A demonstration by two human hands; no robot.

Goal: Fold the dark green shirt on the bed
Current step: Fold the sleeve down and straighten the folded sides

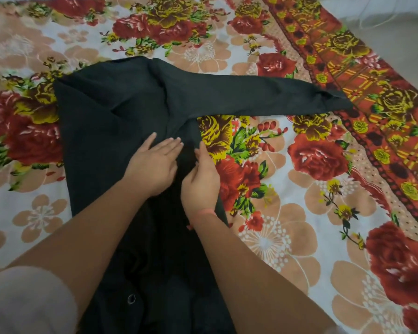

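The shirt (121, 112) lies spread on the bed (287, 237), its body running from near the person up the middle of the floral sheet (263, 208), with one sleeve (263, 92) stretched out to the right, its cuff reaching the sheet's red border. The left hand (155, 162) rests flat on the cloth, fingers extended and together, pressing down without holding anything. The right hand (202, 179) sits just beside it at the shirt's right edge, below where the sleeve joins; its fingers are curled and seem to pinch that edge, though the grip itself is partly hidden by the back of the hand

The step in hand looks like setting up the right side fold. To do it well, the flat left hand should act as the anchor and mark the fold line, while the right hand lifts the edge and brings it over towards the middle. The cloth near the armpit is bunched in creases, so smoothing it first would give a cleaner line. The sleeve needs to be laid back along the body, not left trailing. The far left side looks rumpled and needs the same care

A small metal ring (131, 298) shows on the cloth near the bottom
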